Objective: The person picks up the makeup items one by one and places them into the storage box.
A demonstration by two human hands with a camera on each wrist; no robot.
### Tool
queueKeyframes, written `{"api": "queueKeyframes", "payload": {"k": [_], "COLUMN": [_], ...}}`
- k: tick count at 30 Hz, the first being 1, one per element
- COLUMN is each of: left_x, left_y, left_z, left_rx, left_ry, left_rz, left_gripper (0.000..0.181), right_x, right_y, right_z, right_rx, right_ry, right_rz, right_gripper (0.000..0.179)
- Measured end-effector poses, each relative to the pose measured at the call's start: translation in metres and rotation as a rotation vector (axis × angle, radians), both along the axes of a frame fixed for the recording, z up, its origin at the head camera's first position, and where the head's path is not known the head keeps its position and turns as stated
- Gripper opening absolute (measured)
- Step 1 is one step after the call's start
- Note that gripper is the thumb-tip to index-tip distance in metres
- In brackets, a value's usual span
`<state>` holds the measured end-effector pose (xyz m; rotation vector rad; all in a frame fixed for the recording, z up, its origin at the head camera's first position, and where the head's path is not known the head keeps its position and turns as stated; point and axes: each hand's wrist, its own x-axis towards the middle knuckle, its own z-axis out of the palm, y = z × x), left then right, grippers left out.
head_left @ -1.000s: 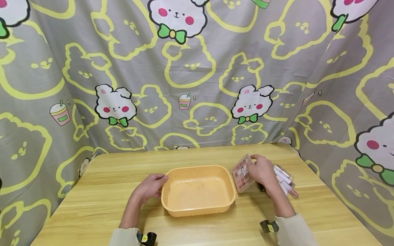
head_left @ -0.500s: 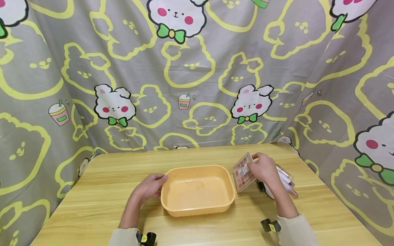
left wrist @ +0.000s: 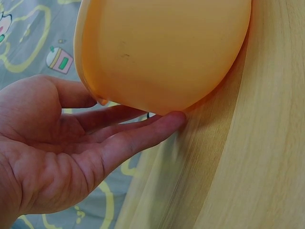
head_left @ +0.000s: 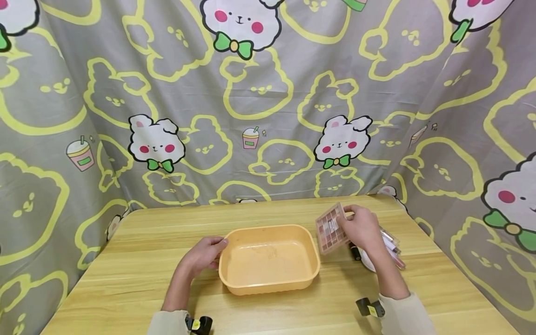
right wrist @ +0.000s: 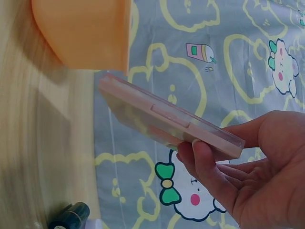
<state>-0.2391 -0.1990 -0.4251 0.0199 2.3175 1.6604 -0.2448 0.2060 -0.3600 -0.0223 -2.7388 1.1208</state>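
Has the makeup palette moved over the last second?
Yes: in the head view, the makeup palette has shifted slightly upward, toward the far edge of the table.

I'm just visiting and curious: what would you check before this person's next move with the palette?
1. Palette held by the right hand: ok, lifted off the table.
2. Palette closed: ok, it looks shut in the right wrist view.
3. Left hand on the tray: ok, at its left end.
4. Tray standing upright: ok.
5. Palette over the tray, if it's going in: not ok, it's beside the right end.
6. All loose cosmetics visible: cannot tell, the right forearm hides some.
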Motion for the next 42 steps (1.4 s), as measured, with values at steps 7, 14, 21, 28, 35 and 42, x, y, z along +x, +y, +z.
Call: {"api": "queueKeyframes", "payload": {"k": [7, 14, 21, 28, 35, 42], "left_x": [0.001, 0.001, 0.0, 0.0, 0.001, 0.001], "left_y": [0.0, 0.001, 0.0, 0.0, 0.001, 0.002], "left_z": [0.001, 0.002, 0.002, 0.002, 0.002, 0.002], "left_rx": [-0.001, -0.007, 0.004, 0.01, 0.0, -0.024], "left_ry": [0.002, 0.003, -0.002, -0.006, -0.002, 0.003], "left_rz": [-0.008, -0.001, -0.003, -0.015, 0.003, 0.013], "left_gripper": [0.047, 0.046, 0.046, 0.046, 0.045, 0.042], "right_x": [0.002, 0.003, 0.004, 0.006, 0.006, 0.008], "right_y": [0.0, -0.003, -0.01, -0.015, -0.021, -0.026], "right_z": [0.005, 0.006, 0.006, 0.007, 0.007, 0.006], "right_rx": [-0.008, -0.059, -0.142, -0.149, -0.155, -0.191], "right_ry": [0.049, 0.056, 0.044, 0.038, 0.038, 0.02], "right_rz": [-0.015, -0.009, 0.019, 0.017, 0.033, 0.054], "right_gripper": [0.045, 0.046, 0.045, 0.045, 0.044, 0.043]}}
